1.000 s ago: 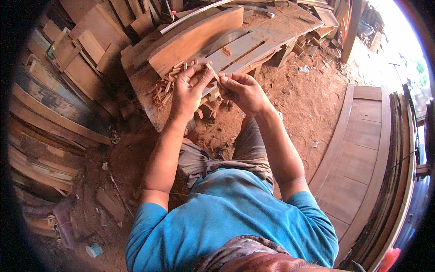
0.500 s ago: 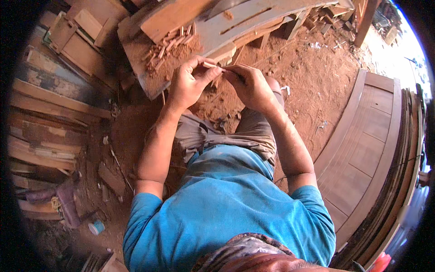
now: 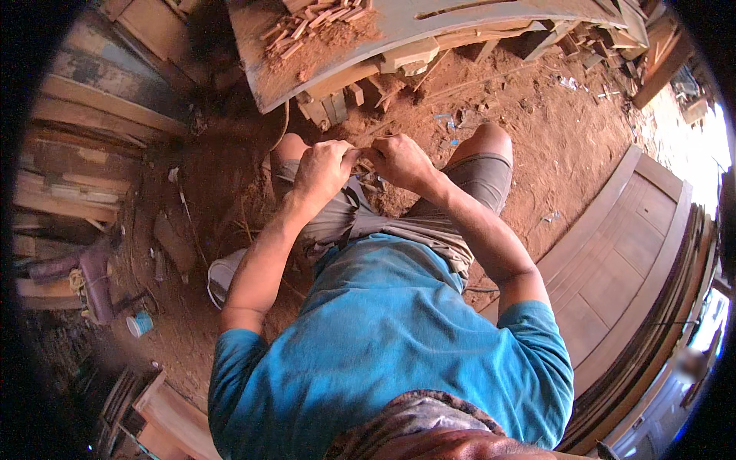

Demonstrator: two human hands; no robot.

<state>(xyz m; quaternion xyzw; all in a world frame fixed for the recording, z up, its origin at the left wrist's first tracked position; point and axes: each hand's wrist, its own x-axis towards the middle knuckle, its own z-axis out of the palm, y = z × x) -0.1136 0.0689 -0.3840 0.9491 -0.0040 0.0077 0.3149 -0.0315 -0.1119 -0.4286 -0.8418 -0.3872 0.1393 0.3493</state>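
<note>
Both hands, left hand (image 3: 322, 170) and right hand (image 3: 399, 161), pinched a small thin piece (image 3: 362, 153) between pressed fingertips; a small blue-and-white round container (image 3: 139, 323) lay left on the dirt.

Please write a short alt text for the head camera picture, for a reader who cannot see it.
A seated person's left hand and right hand meet above the knees, pinching something too small to identify. A workbench with wood scraps stands ahead; a panelled door lies right.

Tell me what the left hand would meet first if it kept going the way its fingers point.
The left hand points at the right hand, so it would probably meet those fingers at once; they look touching already.
</note>
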